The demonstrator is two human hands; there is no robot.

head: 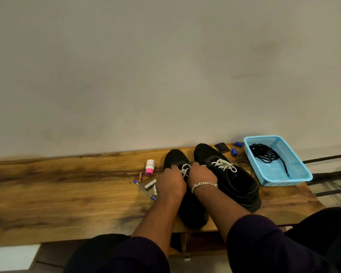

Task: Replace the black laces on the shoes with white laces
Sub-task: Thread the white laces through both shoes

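Observation:
Two black shoes stand side by side on the wooden table (67, 194), toes toward the wall. The right shoe (234, 180) carries a white lace (223, 165) threaded through its eyelets. On the left shoe (175, 156) a white lace (185, 170) shows between my hands. My left hand (172, 180) and my right hand (201, 176) sit close together over the left shoe's tongue, fingers curled and pinching that white lace. A silver chain bracelet circles my right wrist. The black laces (265, 154) lie bundled in the blue basket (295, 154).
Left of the shoes lie a white and pink bottle (150, 167), two batteries (150, 184), and a blue pen (145, 191). Behind the shoes are a small black item (221, 147) and blue caps (233, 152). The wall stands right behind the table.

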